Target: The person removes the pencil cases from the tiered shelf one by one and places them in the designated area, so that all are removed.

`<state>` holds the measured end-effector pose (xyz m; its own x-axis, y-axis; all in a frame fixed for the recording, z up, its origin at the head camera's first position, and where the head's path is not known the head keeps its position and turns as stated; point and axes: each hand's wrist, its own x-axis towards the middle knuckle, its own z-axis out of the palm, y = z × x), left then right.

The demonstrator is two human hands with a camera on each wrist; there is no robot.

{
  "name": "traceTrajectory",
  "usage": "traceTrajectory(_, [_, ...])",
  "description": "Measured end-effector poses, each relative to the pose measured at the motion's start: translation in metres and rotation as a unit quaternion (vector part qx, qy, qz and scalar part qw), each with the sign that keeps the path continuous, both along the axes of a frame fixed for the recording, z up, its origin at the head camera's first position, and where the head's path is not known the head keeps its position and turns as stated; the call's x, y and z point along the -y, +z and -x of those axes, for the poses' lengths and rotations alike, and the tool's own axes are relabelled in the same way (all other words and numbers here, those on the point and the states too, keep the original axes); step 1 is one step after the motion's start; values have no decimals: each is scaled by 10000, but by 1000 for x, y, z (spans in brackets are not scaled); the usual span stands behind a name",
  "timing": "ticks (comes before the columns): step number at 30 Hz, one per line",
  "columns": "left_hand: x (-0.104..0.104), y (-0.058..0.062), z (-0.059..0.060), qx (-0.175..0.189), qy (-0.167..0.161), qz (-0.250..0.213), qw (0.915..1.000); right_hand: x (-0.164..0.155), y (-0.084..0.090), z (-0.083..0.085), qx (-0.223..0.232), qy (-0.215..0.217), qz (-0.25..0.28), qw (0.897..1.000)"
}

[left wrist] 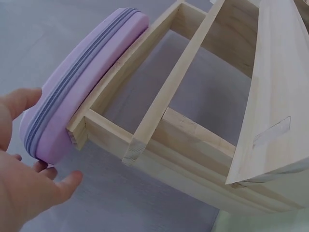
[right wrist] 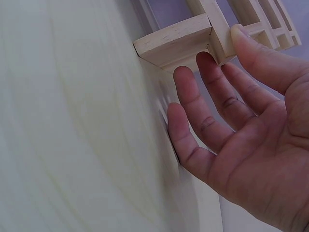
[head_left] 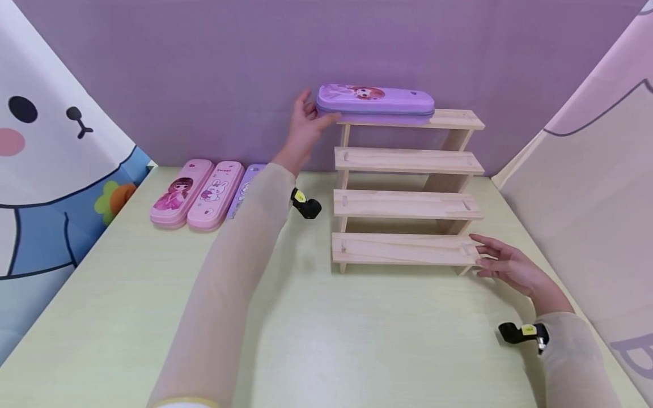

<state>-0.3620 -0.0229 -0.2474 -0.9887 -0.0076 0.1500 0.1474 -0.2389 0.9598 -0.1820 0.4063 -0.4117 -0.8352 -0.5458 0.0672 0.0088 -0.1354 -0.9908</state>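
Observation:
A purple zipped pencil case (head_left: 374, 103) (left wrist: 82, 82) lies on the top step of a wooden four-step rack (head_left: 405, 205) (left wrist: 193, 130). Its left end sticks out past the shelf. My left hand (head_left: 312, 113) (left wrist: 21, 159) is at that end, with the fingers spread and relaxed. The thumb touches the case's tip. My right hand (head_left: 492, 259) (right wrist: 212, 82) reaches the rack's bottom right corner (right wrist: 176, 41). Its straight fingertips rest against the wood, and it grips nothing.
Two pink pencil cases (head_left: 175, 194) (head_left: 214, 195) and a lilac one (head_left: 246, 182), partly hidden by my left arm, lie side by side at the back left of the pale green table (head_left: 357, 340). Printed cloth walls (head_left: 46, 170) close in left and right; a purple wall stands behind.

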Motion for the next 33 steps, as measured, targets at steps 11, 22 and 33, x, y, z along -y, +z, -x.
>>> traceTrajectory(11, [-5, 0, -1, -168, 7, 258, 9995, 0, -2, -1, 40, -152, -92, 9998])
traceTrajectory(22, [-5, 0, -5, -216, -492, 1017, 9934, -2, -3, -1, 32, -206, -201, 9996])
traceTrajectory(33, [-4, 2, -14, 33, -594, 1125, 9919, -2, -3, -1, 22, -191, -198, 9996])
